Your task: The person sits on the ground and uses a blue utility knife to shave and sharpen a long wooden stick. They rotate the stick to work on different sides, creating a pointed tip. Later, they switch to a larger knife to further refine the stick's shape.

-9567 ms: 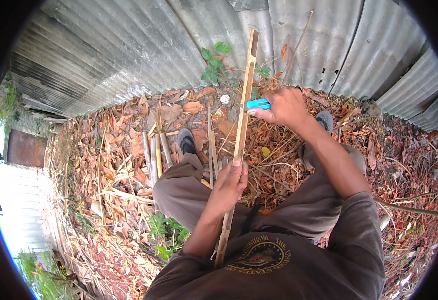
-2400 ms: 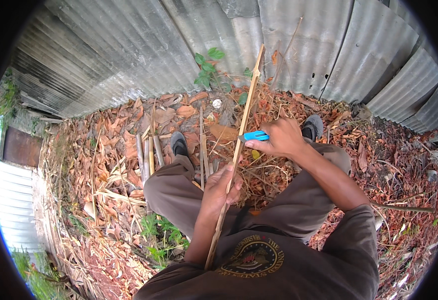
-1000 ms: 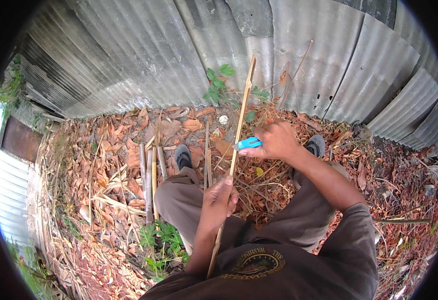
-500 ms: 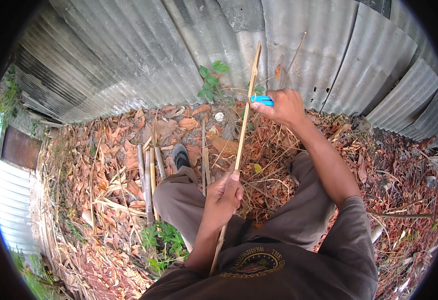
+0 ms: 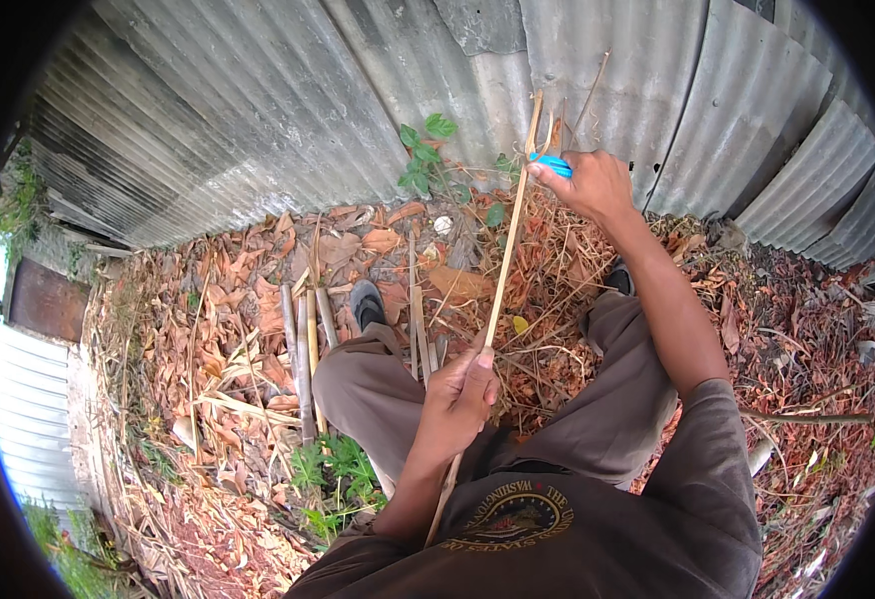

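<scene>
We see the left hand (image 5: 460, 396) closed around the lower part of a long thin stick (image 5: 502, 270), which slants up from the lap toward the metal fence (image 5: 258, 110). The right hand (image 5: 589, 185) is closed on a blue-handled tool (image 5: 554, 165), probably a knife, its blade not clear, at the stick's upper end. There a thin sliver looks split away. More sticks (image 5: 303, 344) lie on the leaf-covered ground (image 5: 228, 329) beside the left leg.
</scene>
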{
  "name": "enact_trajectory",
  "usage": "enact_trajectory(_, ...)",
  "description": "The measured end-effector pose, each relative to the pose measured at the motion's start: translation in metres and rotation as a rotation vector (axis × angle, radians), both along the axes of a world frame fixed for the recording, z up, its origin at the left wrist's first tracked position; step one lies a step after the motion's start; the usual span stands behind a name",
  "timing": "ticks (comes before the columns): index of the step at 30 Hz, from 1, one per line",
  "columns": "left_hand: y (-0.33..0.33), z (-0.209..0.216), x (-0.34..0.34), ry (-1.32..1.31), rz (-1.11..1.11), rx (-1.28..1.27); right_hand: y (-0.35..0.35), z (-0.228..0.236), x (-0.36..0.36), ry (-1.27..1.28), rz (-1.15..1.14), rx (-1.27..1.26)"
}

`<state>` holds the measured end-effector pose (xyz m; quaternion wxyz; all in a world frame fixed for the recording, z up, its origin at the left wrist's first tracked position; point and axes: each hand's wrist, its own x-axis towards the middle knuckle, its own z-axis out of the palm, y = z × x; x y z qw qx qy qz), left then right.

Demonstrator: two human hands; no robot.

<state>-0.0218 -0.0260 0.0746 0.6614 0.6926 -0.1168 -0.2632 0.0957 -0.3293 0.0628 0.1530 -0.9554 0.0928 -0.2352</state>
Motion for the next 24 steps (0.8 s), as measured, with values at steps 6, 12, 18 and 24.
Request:
enact_trajectory(6,0.008,-0.006,0.0,0.266,0.035,-0.215,0.014,0.009,-0.021,0.029,-0.036,0.055)
enact_trajectory(12,0.011,-0.009,0.004,0.238,0.063,-0.196,0.055,-0.005,-0.054,-0.05,0.16,-0.003)
enact_trajectory(18,0.014,0.004,-0.013,-0.047,-0.002,0.137,0.011,-0.002,-0.009,0.034,-0.027,-0.068)
enact_trajectory(24,0.039,-0.012,-0.056,-0.231,-0.222,0.013,-0.114,-0.023,0.006,0.184,-0.546,0.294)
